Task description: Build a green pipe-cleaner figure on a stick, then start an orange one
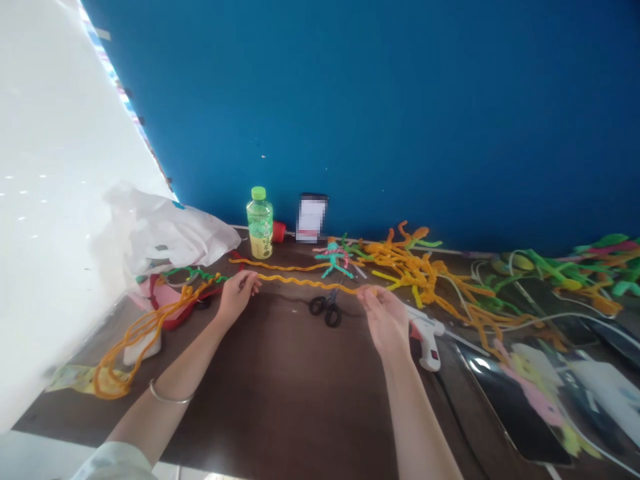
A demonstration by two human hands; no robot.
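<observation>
My left hand (239, 295) and my right hand (385, 321) both pinch a long, wavy orange pipe cleaner (310, 283), which stretches across the table between them. Its free part runs back from my left hand in a loose orange loop (135, 340) that lies at the left of the table. Black-handled scissors (325, 311) lie below the stretched length, between my hands. A white hot glue gun (427, 340) lies just right of my right hand, not touching it.
A green tea bottle (260, 223), a pixelated card (311, 218) and a small green pipe-cleaner figure (333, 259) stand near the blue wall (350, 100). Heaps of orange and green pipe cleaners (420, 277) spread right. A white plastic bag (170, 233) sits back left; a dark tablet (510, 407) lies front right.
</observation>
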